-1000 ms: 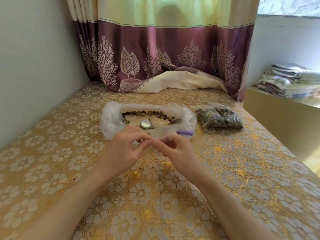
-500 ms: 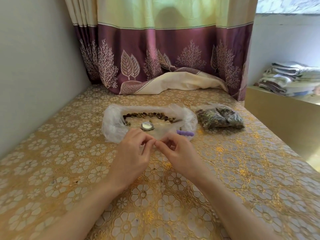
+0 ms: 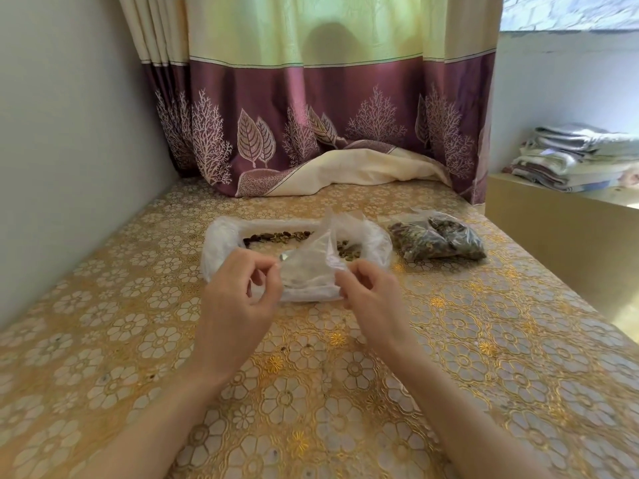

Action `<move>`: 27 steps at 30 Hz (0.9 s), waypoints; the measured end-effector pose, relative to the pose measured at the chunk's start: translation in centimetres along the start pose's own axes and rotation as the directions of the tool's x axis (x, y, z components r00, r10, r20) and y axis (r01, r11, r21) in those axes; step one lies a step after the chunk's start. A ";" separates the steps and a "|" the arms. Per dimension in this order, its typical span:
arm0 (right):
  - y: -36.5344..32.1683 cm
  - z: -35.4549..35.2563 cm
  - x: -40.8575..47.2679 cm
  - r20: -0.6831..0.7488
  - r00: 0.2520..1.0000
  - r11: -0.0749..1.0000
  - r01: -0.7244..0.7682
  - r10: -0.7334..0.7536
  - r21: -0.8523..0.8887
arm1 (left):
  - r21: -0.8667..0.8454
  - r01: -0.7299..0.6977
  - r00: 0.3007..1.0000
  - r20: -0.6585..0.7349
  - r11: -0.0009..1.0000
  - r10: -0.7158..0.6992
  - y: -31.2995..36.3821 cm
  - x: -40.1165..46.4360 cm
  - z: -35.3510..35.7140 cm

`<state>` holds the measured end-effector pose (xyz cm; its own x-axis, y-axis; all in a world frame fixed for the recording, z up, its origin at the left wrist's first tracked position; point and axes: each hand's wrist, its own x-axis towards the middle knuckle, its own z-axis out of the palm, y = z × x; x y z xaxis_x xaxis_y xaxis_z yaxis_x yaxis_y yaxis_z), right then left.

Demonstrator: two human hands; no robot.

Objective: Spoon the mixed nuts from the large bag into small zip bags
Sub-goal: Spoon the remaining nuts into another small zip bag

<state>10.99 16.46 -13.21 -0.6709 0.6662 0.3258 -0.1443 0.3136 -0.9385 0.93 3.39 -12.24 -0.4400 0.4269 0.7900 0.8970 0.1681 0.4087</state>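
Observation:
A large clear bag (image 3: 221, 242) lies open on the table with mixed nuts (image 3: 276, 236) along its far side. In front of it I hold a small clear zip bag (image 3: 311, 267) stretched between both hands. My left hand (image 3: 238, 299) pinches its left edge and my right hand (image 3: 373, 299) pinches its right edge. The small bag stands up a little and covers most of the spoon; only a glint of its metal bowl (image 3: 284, 258) shows. Two filled small bags (image 3: 437, 242) of nuts lie to the right of the large bag.
A gold floral cloth (image 3: 311, 392) covers the table. A wall runs along the left, a purple and green curtain (image 3: 311, 115) hangs behind. A low ledge at the right carries folded cloths (image 3: 581, 157).
My hands have drawn apart and risen a little, spreading the small zip bag between them. The bag now hides the spoon and its purple handle.

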 end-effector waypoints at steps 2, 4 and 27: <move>-0.1 -0.3 0.2 -0.072 0.997 0.999 0.006 -0.003 0.041 | 0.052 -0.170 0.985 0.024 0.984 0.169 0.1 -0.1 0.0; -0.2 -0.7 0.4 -0.123 0.991 0.999 0.048 -0.046 0.019 | 0.029 -0.315 0.949 0.022 0.949 0.315 0.4 -0.2 0.0; 0.0 -2.6 1.5 -0.054 0.998 0.998 -0.028 0.031 0.052 | -0.500 0.589 0.797 0.231 0.635 -0.557 -3.7 1.1 -0.9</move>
<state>11.87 19.24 -12.41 -0.6348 0.7110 0.3023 -0.1629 0.2593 -0.9520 -2.93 2.40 -12.51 -0.8411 0.4524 0.2966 0.2900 -0.0856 0.9532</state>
